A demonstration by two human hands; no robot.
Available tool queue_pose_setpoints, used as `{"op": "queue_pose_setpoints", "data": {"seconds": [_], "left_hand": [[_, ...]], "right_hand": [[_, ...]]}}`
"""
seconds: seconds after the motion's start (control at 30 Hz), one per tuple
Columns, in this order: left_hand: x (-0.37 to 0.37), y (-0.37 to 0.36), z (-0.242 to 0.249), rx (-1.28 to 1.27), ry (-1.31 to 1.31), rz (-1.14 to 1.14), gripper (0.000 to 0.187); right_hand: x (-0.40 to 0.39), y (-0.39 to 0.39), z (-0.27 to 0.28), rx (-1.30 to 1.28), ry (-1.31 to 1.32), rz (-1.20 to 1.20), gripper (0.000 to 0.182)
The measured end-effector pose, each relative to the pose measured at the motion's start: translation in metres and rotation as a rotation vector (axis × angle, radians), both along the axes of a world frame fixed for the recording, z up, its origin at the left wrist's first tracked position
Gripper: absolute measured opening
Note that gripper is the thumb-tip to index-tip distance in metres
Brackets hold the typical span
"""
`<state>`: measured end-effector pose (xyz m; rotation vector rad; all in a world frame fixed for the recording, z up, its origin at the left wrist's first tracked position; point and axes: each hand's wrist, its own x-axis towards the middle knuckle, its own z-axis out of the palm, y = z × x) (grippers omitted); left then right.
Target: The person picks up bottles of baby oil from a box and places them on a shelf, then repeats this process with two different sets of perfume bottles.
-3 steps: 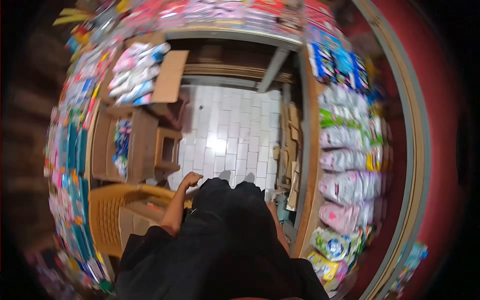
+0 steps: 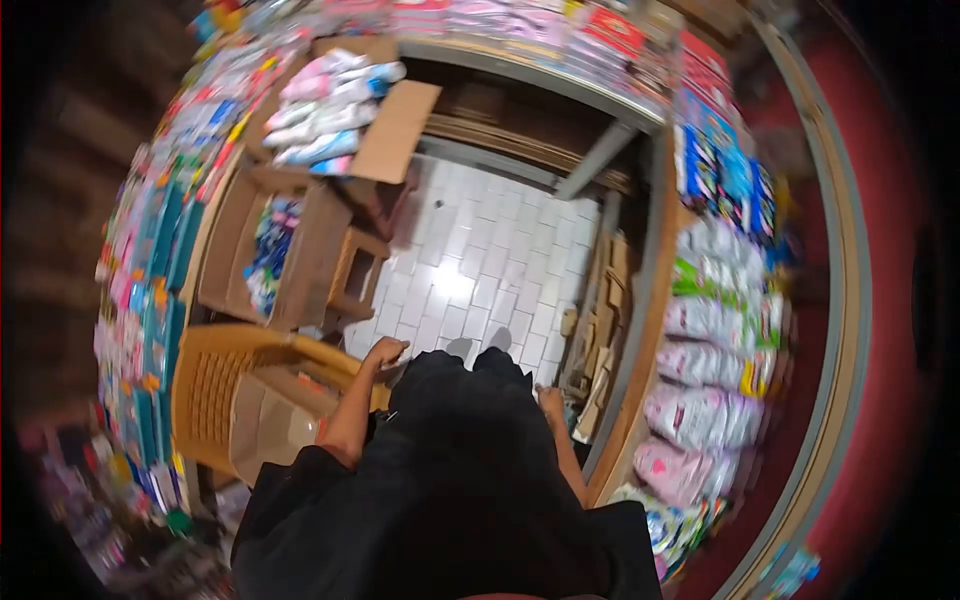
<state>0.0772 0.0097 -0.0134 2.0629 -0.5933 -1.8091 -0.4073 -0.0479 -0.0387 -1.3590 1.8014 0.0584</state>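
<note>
I look straight down over my black clothing (image 2: 450, 480) in a narrow shop aisle. My left hand (image 2: 385, 352) is curled into a loose fist at the front edge of a yellow plastic chair (image 2: 215, 385), with nothing visible in it. It seems to touch the chair's arm, though I cannot tell for sure. A cardboard box (image 2: 265, 420) sits on the chair seat. My right hand (image 2: 550, 400) hangs low beside my body, close to the wooden shelf edge (image 2: 640, 360). Its fingers are too small to read.
White floor tiles (image 2: 480, 260) stretch ahead. On the left stand a small wooden stool (image 2: 355, 280), an open box of packets (image 2: 265, 250) and another box of bagged goods (image 2: 320, 105). Flattened cardboard (image 2: 600, 320) leans against the right-hand shelf, which holds pink and white bags (image 2: 710, 385).
The view has swung a little, so the shelves and boxes sit further right and lower. My left hand stays at the chair's edge. My right hand shows slightly more.
</note>
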Motion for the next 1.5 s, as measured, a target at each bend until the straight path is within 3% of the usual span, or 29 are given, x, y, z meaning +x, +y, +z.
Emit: {"op": "queue_pose_setpoints", "data": {"seconds": [0.1, 0.23, 0.3, 0.37, 0.5, 0.73, 0.87, 1.0, 1.1, 1.17, 1.43, 1.5], "left_hand": [[-0.017, 0.057, 0.015, 0.056, 0.123, 0.242, 0.040], [-0.034, 0.094, 0.022, 0.069, 0.061, 0.492, 0.035], [-0.042, 0.122, -0.020, 0.003, 0.055, 0.490, 0.035], [-0.053, 0.138, -0.028, 0.018, 0.077, 0.543, 0.037], [-0.078, 0.130, -0.005, 0.114, -0.005, 0.813, 0.044], [-0.102, 0.092, 0.009, -0.132, -0.059, 1.127, 0.038], [-0.098, 0.061, 0.065, -0.145, -0.102, 1.385, 0.035], [-0.068, 0.049, 0.109, -0.267, -0.220, 1.455, 0.033], [-0.025, 0.049, 0.134, -0.419, -0.271, 1.505, 0.026], [0.011, 0.057, 0.144, -0.387, -0.299, 1.478, 0.027], [0.151, 0.077, 0.213, -0.593, -0.375, 1.468, 0.025], [0.176, 0.082, 0.199, -0.643, -0.379, 1.445, 0.026]], "right_hand": [[0.012, -0.049, 0.032, -0.009, -0.048, 0.077, 0.051], [0.056, -0.125, 0.016, -0.077, 0.012, 0.398, 0.051], [0.086, -0.159, 0.008, -0.052, 0.015, 0.526, 0.047], [0.115, -0.184, -0.003, -0.020, -0.037, 0.598, 0.047], [0.185, -0.237, 0.010, 0.046, -0.081, 0.810, 0.046], [0.355, -0.309, 0.035, -0.103, -0.290, 1.253, 0.037], [0.465, -0.291, 0.100, -0.008, -0.714, 1.275, 0.032], [0.563, -0.253, 0.163, 0.212, -0.876, 1.328, 0.031], [0.620, -0.220, 0.197, 0.191, -0.903, 1.353, 0.032], [0.655, -0.200, 0.225, 0.100, -0.887, 1.455, 0.029], [0.757, -0.147, 0.176, 0.068, -0.814, 1.449, 0.017], [0.775, -0.140, 0.153, 0.104, -0.812, 1.456, 0.017]]}}
